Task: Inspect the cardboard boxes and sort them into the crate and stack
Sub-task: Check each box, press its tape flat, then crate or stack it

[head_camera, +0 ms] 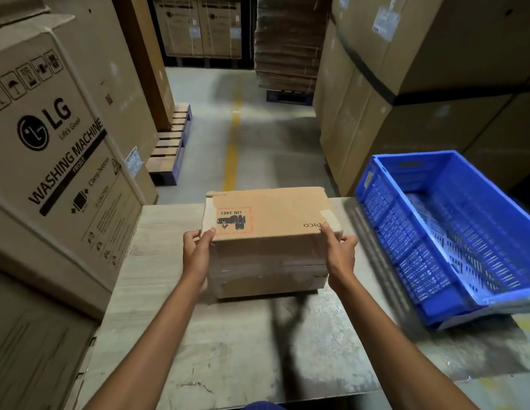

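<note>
Box (266, 232) sits on the table (228, 335) between my hands: left (197, 250) and right (340, 250) clamp its near corners, thumbs on top. I should grip evenly, tilt slowly, check each face; crate (453, 226) waits empty beyond my right.

Bare table (228, 350) lies open just in front of the cardboard box (266, 220); washing-machine carton (59, 161) walls its left; blue crate (453, 232) blocks its right; aisle floor (257, 149) beyond stays open.
</note>
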`<state>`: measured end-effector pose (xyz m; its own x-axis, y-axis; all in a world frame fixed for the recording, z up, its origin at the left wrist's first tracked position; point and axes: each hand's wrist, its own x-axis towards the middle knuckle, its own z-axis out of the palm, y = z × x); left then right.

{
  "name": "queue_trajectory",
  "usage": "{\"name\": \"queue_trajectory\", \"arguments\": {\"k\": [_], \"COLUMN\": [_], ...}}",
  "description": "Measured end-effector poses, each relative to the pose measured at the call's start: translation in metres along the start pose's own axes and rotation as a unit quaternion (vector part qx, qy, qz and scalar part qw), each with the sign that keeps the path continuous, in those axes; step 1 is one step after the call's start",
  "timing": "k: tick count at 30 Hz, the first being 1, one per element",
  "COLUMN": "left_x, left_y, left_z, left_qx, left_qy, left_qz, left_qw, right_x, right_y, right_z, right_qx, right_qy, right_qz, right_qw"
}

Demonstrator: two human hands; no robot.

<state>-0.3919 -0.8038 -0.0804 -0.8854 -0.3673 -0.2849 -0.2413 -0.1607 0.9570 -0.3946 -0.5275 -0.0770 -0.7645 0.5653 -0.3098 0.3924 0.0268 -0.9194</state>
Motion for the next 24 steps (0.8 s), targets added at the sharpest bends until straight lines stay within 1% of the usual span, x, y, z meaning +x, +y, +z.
{"name": "queue_trajectory", "arguments": {"k": [3,7,9,10,11,12,13,14,15,16,17,19,21,23,24], "left_x": [-0.016,-0.032,-0.038,-0.041,-0.044,-0.046,-0.047,-0.048,-0.048,-0.049,-0.051,-0.052,-0.051,-0.052,-0.053], "left_y": [-0.008,-0.013,-0.012,-0.012,-0.011,-0.011,-0.011,-0.011,-0.011,-0.011,-0.011,-0.013,-0.015,-0.016,-0.016], "left_z": [-0.004,-0.011,-0.015,-0.016,-0.017,-0.018,-0.018,-0.018,-0.018,-0.016,-0.014,-0.012,-0.014,-0.016,-0.016], "left_qx": [0.001,0.011,0.051,0.097,0.161,0.233,0.295,0.337,0.366,0.389,0.406,0.424,0.441,0.467,0.485], "left_qy": [0.005,0.001,-0.017,-0.018,-0.005,0.017,0.033,0.038,0.030,0.019,0.007,-0.019,-0.037,-0.055,-0.068], "left_qz": [0.013,0.020,0.033,0.064,0.118,0.192,0.274,0.350,0.410,0.453,0.481,0.509,0.510,0.484,0.464], "left_qw": [1.000,1.000,0.998,0.993,0.980,0.953,0.915,0.873,0.835,0.802,0.777,0.749,0.737,0.738,0.738], "right_x": [-0.011,-0.026,-0.035,-0.040,-0.045,-0.048,-0.051,-0.054,-0.056,-0.060,-0.066,-0.080,-0.088,-0.088,-0.087], "right_y": [0.012,0.020,0.020,0.019,0.018,0.018,0.018,0.017,0.017,0.018,0.016,0.013,0.010,0.012,0.014], "right_z": [-0.005,-0.008,-0.010,-0.010,-0.010,-0.008,-0.005,-0.001,0.004,0.010,0.017,0.032,0.048,0.058,0.060], "right_qx": [0.023,0.007,-0.016,-0.047,-0.098,-0.154,-0.198,-0.219,-0.221,-0.212,-0.205,-0.221,-0.260,-0.297,-0.312], "right_qy": [0.030,0.060,0.060,0.071,0.093,0.114,0.123,0.114,0.085,0.045,0.000,-0.078,-0.130,-0.152,-0.154], "right_qz": [0.006,-0.003,-0.025,-0.055,-0.105,-0.174,-0.249,-0.318,-0.383,-0.439,-0.484,-0.553,-0.602,-0.618,-0.617], "right_qw": [0.999,0.998,0.998,0.995,0.985,0.966,0.940,0.915,0.893,0.872,0.851,0.800,0.744,0.712,0.705]}}
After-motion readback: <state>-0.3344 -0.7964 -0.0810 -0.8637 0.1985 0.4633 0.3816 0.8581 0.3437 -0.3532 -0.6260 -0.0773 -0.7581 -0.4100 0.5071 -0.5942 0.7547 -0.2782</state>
